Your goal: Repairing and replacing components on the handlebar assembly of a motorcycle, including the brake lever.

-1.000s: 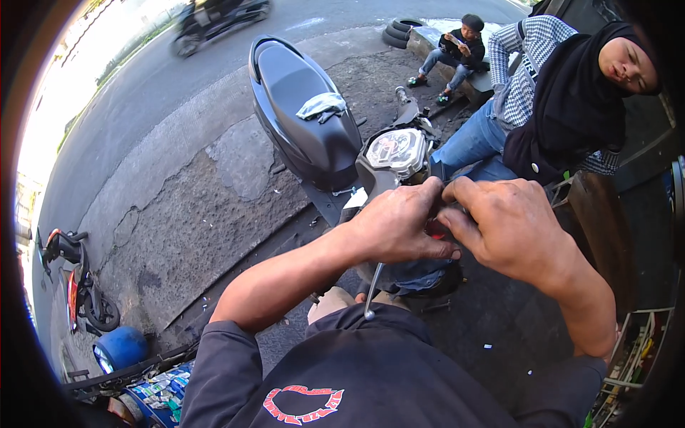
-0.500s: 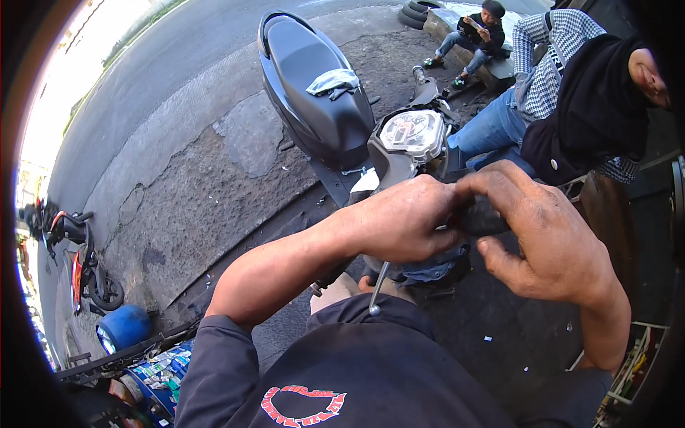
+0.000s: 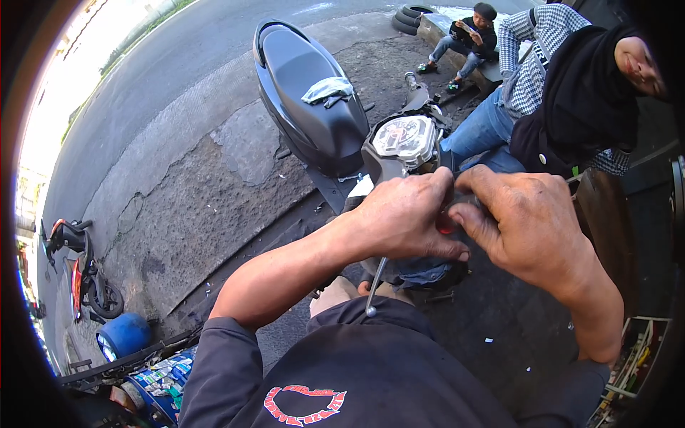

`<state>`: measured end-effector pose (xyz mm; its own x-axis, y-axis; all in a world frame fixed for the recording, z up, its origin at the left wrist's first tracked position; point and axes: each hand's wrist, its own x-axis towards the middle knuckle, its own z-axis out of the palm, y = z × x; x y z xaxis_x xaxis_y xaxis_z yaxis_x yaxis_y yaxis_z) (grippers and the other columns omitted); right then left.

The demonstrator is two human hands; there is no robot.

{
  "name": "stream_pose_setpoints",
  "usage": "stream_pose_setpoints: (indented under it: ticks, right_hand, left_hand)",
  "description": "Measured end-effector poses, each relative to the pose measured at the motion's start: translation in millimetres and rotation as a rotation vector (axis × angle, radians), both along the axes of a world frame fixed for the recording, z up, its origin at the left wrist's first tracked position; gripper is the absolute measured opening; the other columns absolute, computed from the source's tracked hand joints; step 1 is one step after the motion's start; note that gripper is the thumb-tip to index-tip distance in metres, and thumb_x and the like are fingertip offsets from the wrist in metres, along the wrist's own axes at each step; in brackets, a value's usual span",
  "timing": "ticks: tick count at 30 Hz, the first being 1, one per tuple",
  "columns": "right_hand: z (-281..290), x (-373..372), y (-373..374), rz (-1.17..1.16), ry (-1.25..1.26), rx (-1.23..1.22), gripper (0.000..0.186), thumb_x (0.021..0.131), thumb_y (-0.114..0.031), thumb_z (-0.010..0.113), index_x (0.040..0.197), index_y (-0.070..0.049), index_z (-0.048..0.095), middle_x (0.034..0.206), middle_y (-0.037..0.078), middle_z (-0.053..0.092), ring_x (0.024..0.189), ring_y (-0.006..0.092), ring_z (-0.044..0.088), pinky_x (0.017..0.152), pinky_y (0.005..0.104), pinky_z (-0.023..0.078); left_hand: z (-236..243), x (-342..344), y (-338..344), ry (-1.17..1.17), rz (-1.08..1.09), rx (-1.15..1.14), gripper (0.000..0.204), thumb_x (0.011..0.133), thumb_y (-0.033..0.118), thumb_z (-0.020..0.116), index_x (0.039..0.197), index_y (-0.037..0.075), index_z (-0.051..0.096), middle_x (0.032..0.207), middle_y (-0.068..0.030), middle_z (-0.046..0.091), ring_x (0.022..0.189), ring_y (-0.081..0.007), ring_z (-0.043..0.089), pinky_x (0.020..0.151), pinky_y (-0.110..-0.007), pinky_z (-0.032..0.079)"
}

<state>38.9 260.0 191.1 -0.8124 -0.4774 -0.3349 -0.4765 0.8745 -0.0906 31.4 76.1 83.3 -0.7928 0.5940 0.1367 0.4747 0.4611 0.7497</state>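
My left hand (image 3: 407, 214) and my right hand (image 3: 531, 228) meet at the near side of a scooter's handlebar. Both have curled fingers around a dark part (image 3: 467, 201), mostly hidden between them, so its kind does not show. A small red spot is visible there, by my right thumb. My left thumb points right, below the part. Under my left wrist a metal lever with a ball end (image 3: 371, 311) sticks out toward me. Just beyond my hands sits the scooter's clear-covered instrument panel (image 3: 404, 139).
The scooter's black seat (image 3: 310, 78) carries a pale cloth (image 3: 327, 91). A person in a checked top (image 3: 528, 93) is close at right; another (image 3: 467, 43) sits farther back near stacked tires (image 3: 410, 20). At left are a red motorbike (image 3: 82, 278) and a blue drum (image 3: 125, 335).
My right hand has shifted slightly left, closer to my left hand, and its thumb has risen. My left thumb has stretched out to the right. The dark part is more hidden now.
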Motion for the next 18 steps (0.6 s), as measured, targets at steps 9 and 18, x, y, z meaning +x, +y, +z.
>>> stream_pose_setpoints:
  ticks: [9, 18]
  right_hand:
    - [0, 3, -1, 0.132, 0.108, -0.043, 0.035, 0.079, -0.01, 0.068, 0.113, -0.005, 0.057, 0.102, 0.019, 0.058, 0.086, 0.0379, 0.065, 0.074, 0.0475, 0.052]
    - [-3, 5, 4, 0.158, 0.174, -0.236, 0.038, 0.083, -0.02, 0.07, 0.114, -0.005, 0.057, 0.097, 0.017, 0.063, 0.081, 0.0371, 0.067, 0.07, 0.0447, 0.053]
  left_hand:
    - [5, 2, 4, 0.066, 0.062, -0.124, 0.058, 0.074, 0.035, 0.075, 0.114, -0.001, 0.054, 0.079, -0.02, 0.066, 0.08, -0.0395, 0.067, 0.071, -0.045, 0.053]
    - [1, 2, 3, 0.043, -0.026, -0.027, 0.05, 0.075, 0.028, 0.078, 0.105, -0.003, 0.052, 0.089, -0.0212, 0.065, 0.086, -0.0405, 0.065, 0.075, -0.049, 0.051]
